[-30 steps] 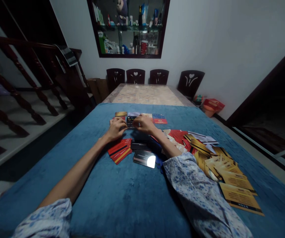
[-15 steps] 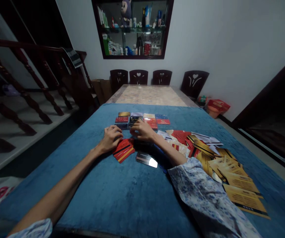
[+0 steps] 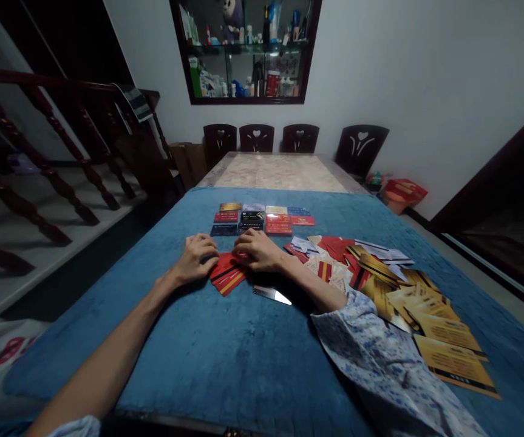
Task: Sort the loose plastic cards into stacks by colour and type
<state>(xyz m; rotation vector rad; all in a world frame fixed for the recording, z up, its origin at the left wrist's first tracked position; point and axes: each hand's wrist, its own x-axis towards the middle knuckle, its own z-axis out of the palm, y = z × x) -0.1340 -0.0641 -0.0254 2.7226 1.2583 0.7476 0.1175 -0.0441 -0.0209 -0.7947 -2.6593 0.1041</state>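
A fanned pile of red cards [image 3: 227,280] with dark and yellow stripes lies between my hands. My left hand [image 3: 197,258] rests at its left edge, fingers loosely bent and thumb apart, the thumb tip by the cards. The fingers of my right hand [image 3: 259,250] are closed on a red card at the pile's upper right; the fingertips partly hide it. Under my right wrist a dark card [image 3: 271,295] with a bright reflection lies on the cloth. Beyond the hands, cards are laid in rows, among them a red card [image 3: 279,228] and a dark blue card [image 3: 224,230].
To the right are a loose heap of red and white cards [image 3: 334,247] and overlapping gold cards [image 3: 439,321]. All lie on a blue cloth [image 3: 189,352] over the table. Dark chairs [image 3: 256,139] stand at the far end, and a wooden railing [image 3: 52,170] runs along the left.
My right hand has drawn back from the laid-out rows to the red pile. My left hand has shifted slightly left. The camera view has moved a little.
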